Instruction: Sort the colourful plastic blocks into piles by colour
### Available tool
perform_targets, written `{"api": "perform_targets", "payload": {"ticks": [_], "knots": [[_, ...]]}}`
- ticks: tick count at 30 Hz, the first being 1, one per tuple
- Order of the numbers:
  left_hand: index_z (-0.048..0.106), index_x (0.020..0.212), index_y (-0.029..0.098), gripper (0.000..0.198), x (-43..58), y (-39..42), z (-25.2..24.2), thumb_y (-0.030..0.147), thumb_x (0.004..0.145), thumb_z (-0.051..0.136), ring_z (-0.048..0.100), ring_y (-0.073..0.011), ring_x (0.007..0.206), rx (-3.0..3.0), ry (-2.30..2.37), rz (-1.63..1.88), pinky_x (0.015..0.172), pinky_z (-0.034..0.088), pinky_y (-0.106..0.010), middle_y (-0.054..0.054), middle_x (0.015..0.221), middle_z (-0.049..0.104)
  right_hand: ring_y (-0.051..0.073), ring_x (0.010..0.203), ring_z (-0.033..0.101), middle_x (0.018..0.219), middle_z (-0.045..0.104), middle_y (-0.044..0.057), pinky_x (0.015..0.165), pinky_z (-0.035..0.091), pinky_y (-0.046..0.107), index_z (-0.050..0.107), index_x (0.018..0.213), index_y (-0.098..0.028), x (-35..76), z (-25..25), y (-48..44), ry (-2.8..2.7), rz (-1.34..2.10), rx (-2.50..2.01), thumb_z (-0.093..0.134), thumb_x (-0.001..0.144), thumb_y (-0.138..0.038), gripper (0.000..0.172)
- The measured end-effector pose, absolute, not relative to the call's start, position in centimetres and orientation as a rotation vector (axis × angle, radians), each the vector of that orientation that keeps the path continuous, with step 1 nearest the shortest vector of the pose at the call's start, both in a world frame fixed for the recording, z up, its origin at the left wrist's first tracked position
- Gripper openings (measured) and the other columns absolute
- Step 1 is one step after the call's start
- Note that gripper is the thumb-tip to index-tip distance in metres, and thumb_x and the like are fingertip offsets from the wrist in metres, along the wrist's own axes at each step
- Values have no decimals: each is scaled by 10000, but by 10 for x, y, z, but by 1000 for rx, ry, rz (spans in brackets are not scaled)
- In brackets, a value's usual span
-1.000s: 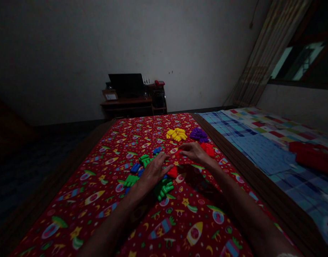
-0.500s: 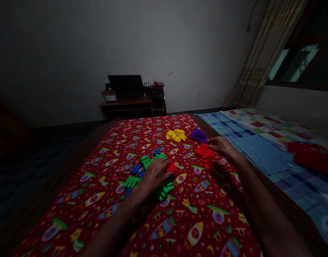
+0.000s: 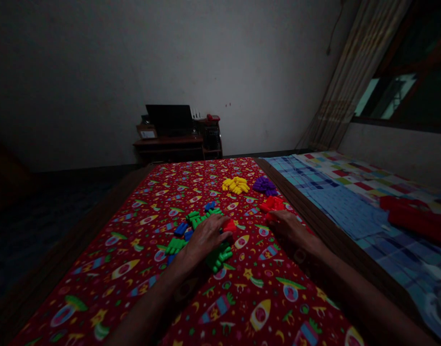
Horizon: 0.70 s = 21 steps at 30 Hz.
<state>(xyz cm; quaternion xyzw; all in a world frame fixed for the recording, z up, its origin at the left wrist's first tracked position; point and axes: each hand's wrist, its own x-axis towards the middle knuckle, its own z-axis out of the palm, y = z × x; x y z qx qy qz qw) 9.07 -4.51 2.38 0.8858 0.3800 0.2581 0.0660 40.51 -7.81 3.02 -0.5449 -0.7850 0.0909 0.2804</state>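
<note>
My left hand (image 3: 207, 237) lies over a mixed pile of green toy pieces (image 3: 217, 258) and blue toy pieces (image 3: 181, 229). Its thumb and fingers close on a red toy piece (image 3: 229, 226) at the pile's right side. The green pieces have finger-like prongs. Over on the right, my right hand (image 3: 290, 228) has its fingers curled onto the near piece of a small red heap (image 3: 273, 203); part of that piece is hidden under them. Just beyond the red heap sit purple pieces (image 3: 265, 186), with yellow pieces (image 3: 236, 185) to their left.
All the pieces lie on a red rocket-patterned cloth (image 3: 134, 288) with brown borders. To the right is a blue plaid cover (image 3: 324, 202) with a red cloth item (image 3: 411, 218) on it. A desk with a monitor (image 3: 169, 119) stands against the back wall.
My right hand has moved down and left, from the far right edge of the red heap onto its near piece. My left hand keeps its place on the red piece.
</note>
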Motion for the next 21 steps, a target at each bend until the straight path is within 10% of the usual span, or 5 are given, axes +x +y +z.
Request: {"api": "perform_targets", "payload": {"ticks": [21], "knots": [[485, 1332, 245, 494, 100, -55, 28, 360, 865, 600, 607, -239, 1103, 2530, 1090, 798, 924, 502, -388, -89, 1216, 632, 230, 867, 667, 947, 720, 107, 797, 512, 373, 697, 992, -191, 384, 34, -68, -1901, 161, -1364, 521, 887, -292, 229]]}}
